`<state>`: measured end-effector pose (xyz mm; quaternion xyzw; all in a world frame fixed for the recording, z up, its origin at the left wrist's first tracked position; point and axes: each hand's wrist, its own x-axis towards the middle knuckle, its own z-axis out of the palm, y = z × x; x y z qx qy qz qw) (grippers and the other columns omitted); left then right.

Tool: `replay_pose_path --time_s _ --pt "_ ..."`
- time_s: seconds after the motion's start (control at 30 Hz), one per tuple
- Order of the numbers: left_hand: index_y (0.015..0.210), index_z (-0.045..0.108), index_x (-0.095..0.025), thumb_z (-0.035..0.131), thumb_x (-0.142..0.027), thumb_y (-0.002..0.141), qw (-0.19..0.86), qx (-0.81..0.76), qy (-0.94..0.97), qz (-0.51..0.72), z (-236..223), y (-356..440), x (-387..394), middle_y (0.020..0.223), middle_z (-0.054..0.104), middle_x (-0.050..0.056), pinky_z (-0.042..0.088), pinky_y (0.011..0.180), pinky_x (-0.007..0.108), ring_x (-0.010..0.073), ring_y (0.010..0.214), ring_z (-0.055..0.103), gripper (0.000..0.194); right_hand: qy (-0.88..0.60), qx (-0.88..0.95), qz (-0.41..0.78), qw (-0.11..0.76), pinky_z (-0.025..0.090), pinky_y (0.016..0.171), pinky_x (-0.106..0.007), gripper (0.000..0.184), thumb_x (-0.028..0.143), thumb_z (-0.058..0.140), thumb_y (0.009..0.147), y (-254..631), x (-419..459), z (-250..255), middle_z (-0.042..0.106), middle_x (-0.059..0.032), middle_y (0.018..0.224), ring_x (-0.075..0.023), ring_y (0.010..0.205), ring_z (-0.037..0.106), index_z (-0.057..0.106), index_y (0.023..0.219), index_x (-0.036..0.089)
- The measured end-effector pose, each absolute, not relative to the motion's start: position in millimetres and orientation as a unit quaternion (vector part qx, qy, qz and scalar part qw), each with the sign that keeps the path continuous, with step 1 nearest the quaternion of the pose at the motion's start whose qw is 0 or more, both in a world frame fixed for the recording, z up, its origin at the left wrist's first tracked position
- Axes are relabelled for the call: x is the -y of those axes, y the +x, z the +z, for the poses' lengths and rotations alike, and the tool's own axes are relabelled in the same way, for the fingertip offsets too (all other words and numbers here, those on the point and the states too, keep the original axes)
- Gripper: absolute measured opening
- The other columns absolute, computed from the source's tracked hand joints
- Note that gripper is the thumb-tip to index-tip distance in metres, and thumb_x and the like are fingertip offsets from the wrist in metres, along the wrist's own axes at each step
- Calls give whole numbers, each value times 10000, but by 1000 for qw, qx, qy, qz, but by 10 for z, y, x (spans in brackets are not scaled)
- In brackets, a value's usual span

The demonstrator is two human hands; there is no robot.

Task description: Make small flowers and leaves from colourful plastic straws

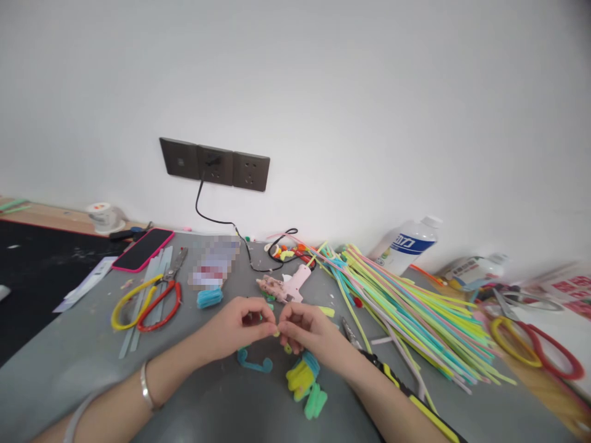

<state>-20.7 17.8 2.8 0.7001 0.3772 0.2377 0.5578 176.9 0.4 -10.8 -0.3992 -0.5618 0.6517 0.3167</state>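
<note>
My left hand (237,326) and my right hand (311,332) meet fingertip to fingertip above the grey table mat. Both pinch a small pale yellow piece (277,334), mostly covered by the fingers; it may be a bit of pipe cleaner. Just below them lies a curled blue pipe cleaner (256,367). Folded pipe-cleaner bundles, one yellow (300,380) and one green (316,402), rest under my right wrist, with a blue one (311,363) partly hidden there. Behind the hands is a pink glue gun (295,284). A folded blue bundle (209,298) sits left of it.
A large fan of coloured pipe cleaners (406,307) spreads to the right, beside a white bottle (409,243). Long-nosed pliers (392,375) lie under my right forearm. At left are red-and-yellow-handled scissors (159,295), clear glue sticks (138,320) and a phone (144,249). A black cord (215,219) runs to the wall socket.
</note>
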Motion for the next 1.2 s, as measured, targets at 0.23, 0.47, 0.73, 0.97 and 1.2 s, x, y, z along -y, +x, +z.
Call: replay_pose_path --time_s 0.23,0.47,0.73,0.97,1.2 --pt "728 609 -142 602 -364 829 597 -377 635 313 -1 -184 -175 688 526 -13 328 619 238 131 665 439 244 -420 649 487 406 473 575 -227 174 341 634 865 1736 42 -87 599 -1 719 -116 604 573 593 842 173" --pt "718 624 -150 623 -420 827 601 -382 621 326 -72 -129 -125 672 514 -16 316 612 242 132 659 435 291 -365 758 285 459 484 606 -239 80 173 698 824 1737 57 -115 629 -21 787 -137 660 586 634 866 196" --pt "728 643 -133 656 -449 796 635 -380 596 313 -64 -118 -114 657 506 -17 305 602 242 128 648 423 324 -337 761 280 479 516 626 -252 101 169 697 833 1735 79 -77 672 -51 826 -169 741 644 699 928 204" --pt "800 672 -137 700 -435 777 693 -370 535 310 -24 -113 -95 655 478 -40 209 504 222 77 553 306 301 -353 753 274 484 484 599 -244 79 147 703 821 1747 69 -55 653 -26 761 -149 670 604 685 876 201" --pt "791 656 -140 749 -461 723 745 -360 477 295 -33 -105 -75 666 446 -44 193 487 219 65 538 274 342 -362 750 253 492 433 579 -252 132 197 695 836 1737 79 -68 590 -6 712 -145 648 555 588 758 193"
